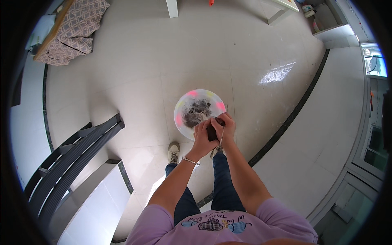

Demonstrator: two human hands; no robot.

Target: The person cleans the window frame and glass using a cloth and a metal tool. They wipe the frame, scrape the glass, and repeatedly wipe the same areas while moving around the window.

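Note:
A dark brown, wet-looking bundle (212, 132) is gripped between both of my hands; its kind cannot be told, and my fingers cover much of it. My left hand (202, 139) is wrapped around its left side, with a thin bangle on that wrist. On the other side, my right hand (227, 127) presses its fingers over the top. A thin pale cord or strand (221, 136) hangs beside my right hand. Below and beyond my hands, a white plastic basin (178, 128) with pink and yellow patches holds dark, foamy water (194, 113).
The basin rests on a tiled floor (131, 79). To the left, a dark metal ladder (76, 159) leans near a low tiled wall (95, 208). Patterned fabric (79, 27) hangs at the upper left. White table legs (172, 8) stand ahead; a tiled wall (318, 128) runs along the right.

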